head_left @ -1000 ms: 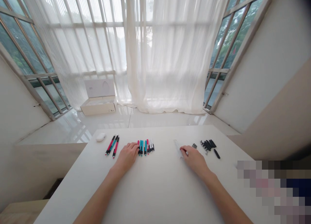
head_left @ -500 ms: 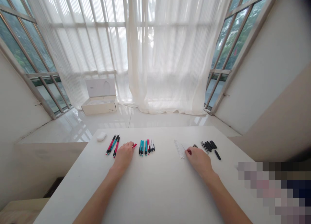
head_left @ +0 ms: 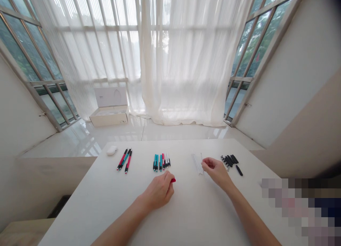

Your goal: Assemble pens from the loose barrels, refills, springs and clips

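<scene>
Head view, looking down on a white rectangular surface (head_left: 80, 210). Left hand (head_left: 159, 191) closed narrowly, its fingers pinching a small red plastic piece (head_left: 173, 180), the end of which pokes out past the fingertips, just in front of the middle row of pens. Right hand (head_left: 217, 171) curled in a loose, narrow shape, right beside a thin clear rod (head_left: 201, 163); whether held or only near, impossible to tell. Just left of that rod, a bundle of slim clear tubes (head_left: 197, 164). To the right of the hand, a cluster of black plastic pen parts (head_left: 228, 160) and one loose black barrel (head_left: 239, 170). Mid-surface, a tight row of teal, red and black-and-white pens (head_left: 161, 162). Further left, three slanted red and teal pens (head_left: 124, 160), with a white oval case (head_left: 112, 150) near the far edge. Beyond the surface, on glossy white floor tiles (head_left: 160, 130), an open white cardboard box (head_left: 109, 112) before sheer white curtains (head_left: 186, 61).
</scene>
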Demonstrator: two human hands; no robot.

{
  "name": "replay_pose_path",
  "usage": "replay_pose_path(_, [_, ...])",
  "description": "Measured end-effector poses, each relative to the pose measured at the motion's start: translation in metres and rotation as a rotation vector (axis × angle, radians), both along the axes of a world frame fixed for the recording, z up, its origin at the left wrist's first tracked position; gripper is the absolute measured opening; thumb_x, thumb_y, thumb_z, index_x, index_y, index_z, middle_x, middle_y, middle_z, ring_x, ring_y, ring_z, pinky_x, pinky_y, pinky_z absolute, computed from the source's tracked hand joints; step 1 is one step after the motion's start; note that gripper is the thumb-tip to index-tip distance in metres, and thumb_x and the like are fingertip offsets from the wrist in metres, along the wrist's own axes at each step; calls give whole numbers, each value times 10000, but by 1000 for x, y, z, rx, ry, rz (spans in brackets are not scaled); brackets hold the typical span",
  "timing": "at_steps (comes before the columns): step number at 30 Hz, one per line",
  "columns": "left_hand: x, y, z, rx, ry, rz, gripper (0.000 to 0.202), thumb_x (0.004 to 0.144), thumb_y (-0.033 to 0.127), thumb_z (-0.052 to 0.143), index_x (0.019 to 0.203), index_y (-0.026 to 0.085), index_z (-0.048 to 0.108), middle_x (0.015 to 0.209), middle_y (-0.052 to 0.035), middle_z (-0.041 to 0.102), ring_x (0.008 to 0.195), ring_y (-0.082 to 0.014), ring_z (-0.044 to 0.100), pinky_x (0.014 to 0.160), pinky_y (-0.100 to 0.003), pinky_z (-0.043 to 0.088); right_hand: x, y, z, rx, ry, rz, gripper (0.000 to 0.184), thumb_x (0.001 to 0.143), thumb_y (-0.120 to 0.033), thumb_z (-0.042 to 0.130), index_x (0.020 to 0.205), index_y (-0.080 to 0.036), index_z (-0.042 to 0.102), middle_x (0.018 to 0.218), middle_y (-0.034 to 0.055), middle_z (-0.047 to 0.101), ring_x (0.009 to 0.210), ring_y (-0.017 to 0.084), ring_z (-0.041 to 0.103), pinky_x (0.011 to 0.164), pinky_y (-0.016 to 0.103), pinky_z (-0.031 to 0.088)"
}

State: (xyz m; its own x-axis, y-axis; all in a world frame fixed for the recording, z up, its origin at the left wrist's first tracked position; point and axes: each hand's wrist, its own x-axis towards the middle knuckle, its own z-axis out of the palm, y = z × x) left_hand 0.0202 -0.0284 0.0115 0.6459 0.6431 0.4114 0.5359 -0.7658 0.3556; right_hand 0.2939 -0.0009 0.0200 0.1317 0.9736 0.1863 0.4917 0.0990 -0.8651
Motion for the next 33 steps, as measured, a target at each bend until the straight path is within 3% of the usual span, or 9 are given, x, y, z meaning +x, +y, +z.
replay_pose_path(4, [3,0,-5,4,43,7,129,914,132,302,967,193,403,848,-34,526,643,-153,506,580,-268,399,-23,-10,4,-73,367,240,144,735,-316,572,729,-197,491,518,-36,574,403,65,337,417,211,239])
replay_pose_path(9, [2,1,-3,3,142,24,140,946,163,285,1033,204,386,882,-26,545,679,-160,532,574,-256,392,-44,-18,-1,-103,521,382,157,761,-311,593,769,-190,493,591,2,650,371,38,273,390,203,174])
replay_pose_path(21, [5,1,2,-25,271,51,139,987,254,301,1064,237,416,893,1,589,667,-149,572,518,-231,342,-49,-22,4,-86,493,399,200,768,-351,630,763,-188,515,639,28,683,397,43,290,397,206,215])
replay_pose_path(27, [4,1,-4,-16,182,115,141,977,233,323,1061,214,435,864,-7,626,665,-142,587,534,-231,350,-51,-25,3,-102,388,397,176,746,-325,657,755,-180,558,660,31,684,463,68,380,433,206,263])
replay_pose_path(33, [5,2,-7,2,140,120,122,973,226,345,1028,203,452,857,-13,641,656,-141,594,545,-232,370,-41,-22,7,-59,351,308,199,749,-368,643,755,-186,561,660,29,672,468,79,372,441,217,257])
